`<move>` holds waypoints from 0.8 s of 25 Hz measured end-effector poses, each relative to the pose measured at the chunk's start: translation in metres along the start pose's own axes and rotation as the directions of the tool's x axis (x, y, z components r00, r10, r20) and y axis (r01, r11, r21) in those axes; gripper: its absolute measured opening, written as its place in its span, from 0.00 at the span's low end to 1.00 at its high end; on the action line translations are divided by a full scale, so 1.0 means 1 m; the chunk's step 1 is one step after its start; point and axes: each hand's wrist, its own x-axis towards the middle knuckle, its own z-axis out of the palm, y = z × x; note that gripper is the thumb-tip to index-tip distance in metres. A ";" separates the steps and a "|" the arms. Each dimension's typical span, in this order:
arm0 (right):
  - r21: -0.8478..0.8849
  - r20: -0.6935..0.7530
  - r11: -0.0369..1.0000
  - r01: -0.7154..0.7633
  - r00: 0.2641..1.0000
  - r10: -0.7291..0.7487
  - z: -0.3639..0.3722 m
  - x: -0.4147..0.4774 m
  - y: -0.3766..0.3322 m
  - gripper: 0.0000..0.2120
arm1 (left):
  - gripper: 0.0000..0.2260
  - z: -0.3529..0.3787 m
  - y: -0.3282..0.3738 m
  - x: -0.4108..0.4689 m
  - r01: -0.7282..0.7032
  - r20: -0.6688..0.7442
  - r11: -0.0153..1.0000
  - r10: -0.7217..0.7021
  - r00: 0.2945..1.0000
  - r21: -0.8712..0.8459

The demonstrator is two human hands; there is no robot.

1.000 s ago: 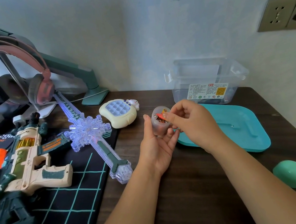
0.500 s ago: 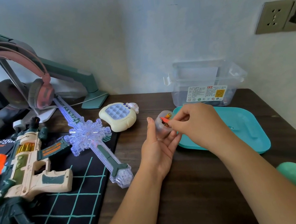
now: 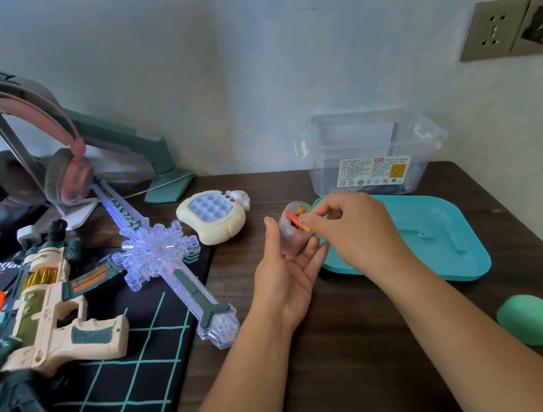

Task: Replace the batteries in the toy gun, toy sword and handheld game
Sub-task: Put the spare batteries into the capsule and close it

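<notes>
My left hand (image 3: 286, 273) holds a small clear plastic container (image 3: 293, 234) upright, with red and yellow batteries inside. My right hand (image 3: 352, 229) reaches into its mouth, fingertips pinching a red battery (image 3: 294, 220). The cream and green toy gun (image 3: 51, 304) lies on the black mat at the left. The clear lit toy sword (image 3: 162, 254) lies diagonally beside it. The cream handheld game (image 3: 214, 213) with purple buttons sits behind the sword's hilt.
A teal tray (image 3: 440, 239) lies right of my hands, with a clear storage box (image 3: 370, 154) behind it. A green egg-shaped lid (image 3: 528, 319) rests near the desk's right edge. Pink headphones (image 3: 65, 170) and a monitor arm stand at the back left.
My right hand's fingers have gone from beside the container's top into its mouth and now pinch a battery. The left hand keeps holding the container.
</notes>
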 end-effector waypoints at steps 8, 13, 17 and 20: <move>0.258 -0.005 0.953 -0.160 0.986 0.167 -0.018 0.004 0.017 0.11 | 0.28 0.000 0.004 -0.005 0.026 -0.018 0.998 -0.027 0.999 -0.060; -0.108 -0.127 0.968 -0.227 0.969 0.213 -0.071 -0.025 0.048 0.10 | 0.29 0.013 -0.001 -0.021 0.090 0.107 0.996 -0.092 0.990 0.024; -0.610 -0.066 0.701 -0.369 0.906 0.418 -0.109 -0.060 0.070 0.20 | 0.26 0.028 -0.011 -0.036 0.162 0.195 0.981 -0.181 0.964 0.107; -0.684 0.104 0.613 -0.395 0.780 0.618 -0.121 -0.078 0.066 0.26 | 0.25 0.038 -0.024 -0.043 0.208 0.215 0.966 -0.238 0.947 0.154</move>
